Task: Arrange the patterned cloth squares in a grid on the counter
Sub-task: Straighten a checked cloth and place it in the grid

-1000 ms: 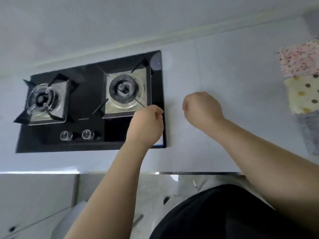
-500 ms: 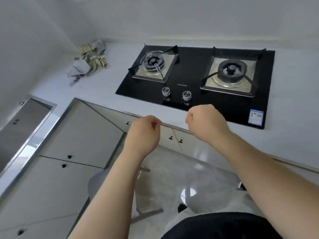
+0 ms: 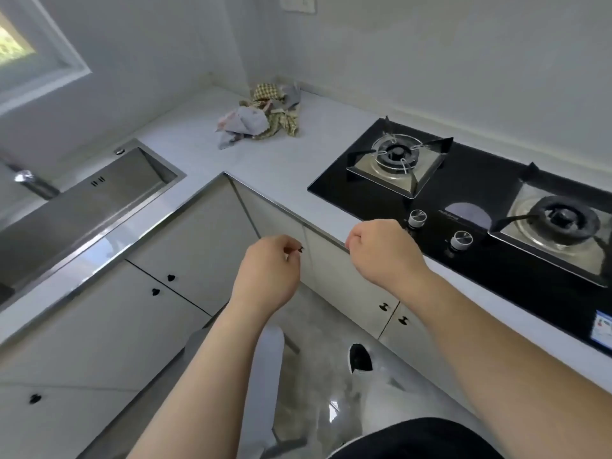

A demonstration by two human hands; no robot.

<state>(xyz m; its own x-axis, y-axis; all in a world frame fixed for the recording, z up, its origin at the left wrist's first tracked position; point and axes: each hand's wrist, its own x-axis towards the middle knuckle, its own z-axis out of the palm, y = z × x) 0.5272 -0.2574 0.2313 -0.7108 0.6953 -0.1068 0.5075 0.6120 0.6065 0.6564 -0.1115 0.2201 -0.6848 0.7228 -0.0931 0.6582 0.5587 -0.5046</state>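
On the head view I have both hands out in front of me, held in the air over the floor and the cabinet fronts [image 3: 198,246], short of the counter [image 3: 281,160] edge. My left hand [image 3: 268,273] is curled into a loose fist, thumb and forefinger tips close together, and I see nothing in it; the small dark shape by its fingertips looks to me like a cabinet knob behind it. My right hand [image 3: 384,256] is also balled up with nothing in it, knuckles up, just in front of the counter edge near the hob [image 3: 463,207]. The two hands are apart, with a clear gap between them. The patterned cloth squares [image 3: 261,117] lie in a crumpled heap at the far corner of the counter, close to the wall, well away from both hands; I can make out checked yellow-green pieces and greyish ones tangled together. To the right of the heap is the black glass hob with two burners and two control dials [image 3: 417,217]. To the left, a steel sink [image 3: 99,193] is set into the counter, with a tap [image 3: 33,183] beside it.
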